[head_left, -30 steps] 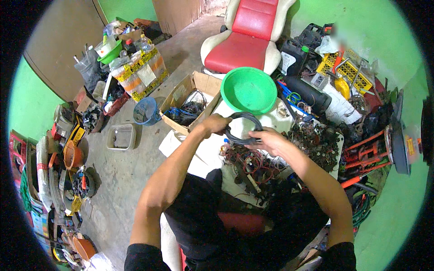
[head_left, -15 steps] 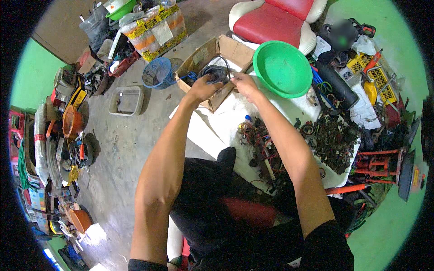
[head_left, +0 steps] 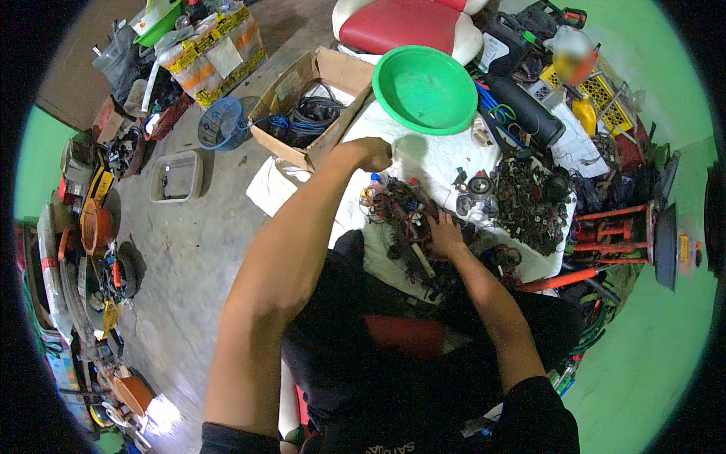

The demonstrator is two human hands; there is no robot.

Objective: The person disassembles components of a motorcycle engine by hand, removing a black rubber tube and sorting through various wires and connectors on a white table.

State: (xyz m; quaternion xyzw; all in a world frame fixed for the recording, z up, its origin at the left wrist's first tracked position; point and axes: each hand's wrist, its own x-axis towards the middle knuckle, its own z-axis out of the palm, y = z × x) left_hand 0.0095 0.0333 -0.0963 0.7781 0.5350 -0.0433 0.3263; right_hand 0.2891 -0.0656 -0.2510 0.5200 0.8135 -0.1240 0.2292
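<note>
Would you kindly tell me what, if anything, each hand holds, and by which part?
The left hand is curled; whether it holds anything cannot be told. The right hand is at the tangled wires; no clear hold shows.

Spreading mid-frame as a white sheet (head_left: 446,157), carrying a round green plastic basin (head_left: 425,91) above centre, tangled reddish wires (head_left: 401,208) at centre, small dark parts (head_left: 529,203) right of centre.

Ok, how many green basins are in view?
2: a large one right of the cardboard box, beyond the left hand, and a smaller one at upper left, near the taped box. Clutter may hide others.
</note>
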